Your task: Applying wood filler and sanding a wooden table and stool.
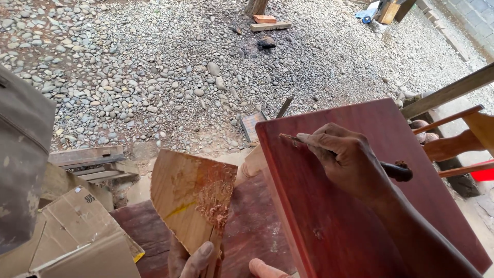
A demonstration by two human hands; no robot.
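The right hand (350, 162) pinches a thin dark-handled putty knife (396, 171), light and stiff, best held mid-handle, against the tilted red-stained wooden board (360, 226), while the left hand (193, 260) grips a paste-smeared plywood scrap (190, 198).

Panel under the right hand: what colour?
Deep reddish-brown, glossy stained wood. The panel shows best in the head view, where the right hand presses a tool near its top edge.

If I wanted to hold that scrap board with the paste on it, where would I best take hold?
Probably by the bare lower corner of the scrap board, from below, as the left hand does: it tilts upward, and the paste sits along the right edge.
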